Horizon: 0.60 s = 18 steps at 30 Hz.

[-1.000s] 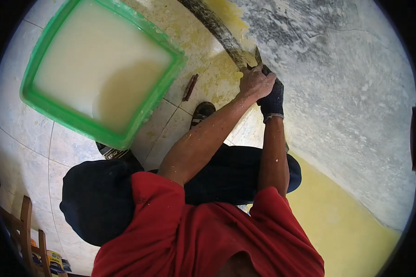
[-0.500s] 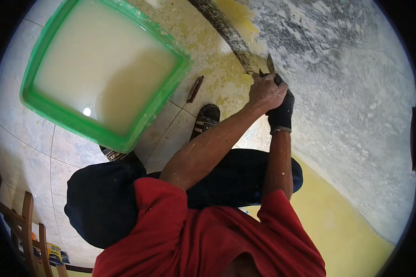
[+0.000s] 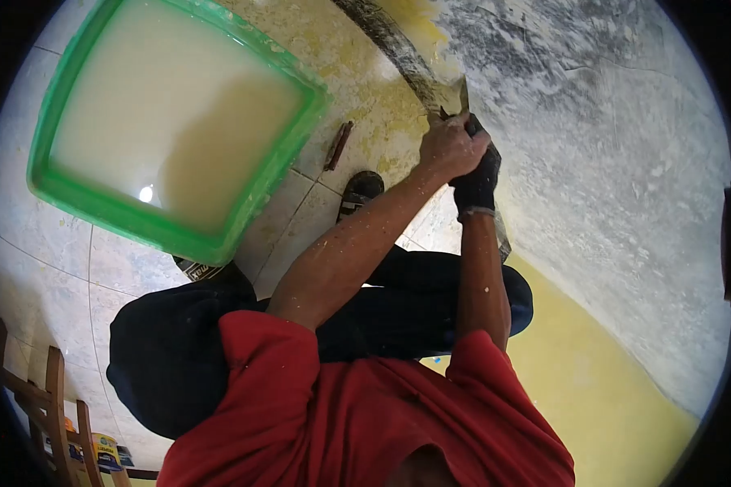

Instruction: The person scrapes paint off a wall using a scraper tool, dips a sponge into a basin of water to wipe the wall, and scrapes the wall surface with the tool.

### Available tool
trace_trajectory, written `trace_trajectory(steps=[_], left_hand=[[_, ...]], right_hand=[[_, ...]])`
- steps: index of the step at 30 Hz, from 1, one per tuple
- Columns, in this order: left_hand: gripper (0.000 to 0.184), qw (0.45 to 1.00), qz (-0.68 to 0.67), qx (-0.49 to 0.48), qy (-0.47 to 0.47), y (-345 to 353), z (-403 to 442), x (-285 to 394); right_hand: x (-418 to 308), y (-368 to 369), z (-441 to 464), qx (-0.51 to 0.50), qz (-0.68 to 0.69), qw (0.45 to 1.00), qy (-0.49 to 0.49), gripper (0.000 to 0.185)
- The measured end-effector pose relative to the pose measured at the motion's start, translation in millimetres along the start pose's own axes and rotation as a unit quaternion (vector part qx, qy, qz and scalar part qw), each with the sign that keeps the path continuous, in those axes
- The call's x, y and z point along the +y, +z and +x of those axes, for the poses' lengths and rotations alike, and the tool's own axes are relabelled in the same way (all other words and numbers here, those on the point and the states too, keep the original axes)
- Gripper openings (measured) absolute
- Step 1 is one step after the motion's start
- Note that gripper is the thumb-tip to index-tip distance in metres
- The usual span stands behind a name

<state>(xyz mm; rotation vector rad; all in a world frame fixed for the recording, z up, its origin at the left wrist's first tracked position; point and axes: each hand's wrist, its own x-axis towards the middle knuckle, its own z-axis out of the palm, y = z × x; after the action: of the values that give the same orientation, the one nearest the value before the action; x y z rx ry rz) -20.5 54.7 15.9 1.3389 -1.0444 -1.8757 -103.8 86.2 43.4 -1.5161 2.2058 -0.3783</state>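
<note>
My left hand point(image 3: 453, 148) is bare and dusty, its fingers closed on the upper part of a scraper point(image 3: 464, 96). Beside and partly under it, my right hand point(image 3: 479, 174) wears a black glove and is wrapped round the same scraper, whose handle is hidden. The metal blade points up toward the lower edge of the grey, patchy wall point(image 3: 593, 162). A dark strip point(image 3: 390, 45) runs along the wall's foot and ends near my fingertips.
A green tub point(image 3: 114, 219) of cloudy liquid stands at the upper left. On the tiled floor lies a dark reddish bar point(image 3: 339, 146), near my shoe point(image 3: 361, 191). Wooden furniture point(image 3: 55, 398) and a yellow-labelled package point(image 3: 105, 450) are at the lower left.
Over the last second both hands shift slightly right and down in view, then back left and up, still together on the scraper. The tub shifts slightly in view too.
</note>
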Motion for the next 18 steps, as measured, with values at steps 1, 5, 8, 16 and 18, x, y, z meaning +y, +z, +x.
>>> trace_trajectory(steps=[1, 5, 8, 16, 18], left_hand=[[0.049, 1.000, -0.012, -0.011, 0.004, 7, -1, -1], [0.069, 0.998, 0.011, -0.054, 0.007, 8, 4, 2], [0.073, 0.992, -0.013, -0.124, -0.002, 5, 4, -1], [0.071, 0.999, 0.020, -0.010, -0.023, 9, 12, 0], [0.067, 0.999, 0.044, 0.028, -0.015, 0, 20, -4]], right_hand=[[17, -6, 1, 0.036, -0.117, 0.985, -0.122, 0.022], [8, -20, 6, -0.036, -0.148, 0.987, -0.056, 0.033], [8, -12, 0, -0.003, -0.112, 0.993, -0.030, 0.031], [-3, 1, 30, -0.083, -0.014, 0.996, 0.011, 0.019], [23, 7, 31, 0.023, -0.144, 0.964, -0.223, 0.021]])
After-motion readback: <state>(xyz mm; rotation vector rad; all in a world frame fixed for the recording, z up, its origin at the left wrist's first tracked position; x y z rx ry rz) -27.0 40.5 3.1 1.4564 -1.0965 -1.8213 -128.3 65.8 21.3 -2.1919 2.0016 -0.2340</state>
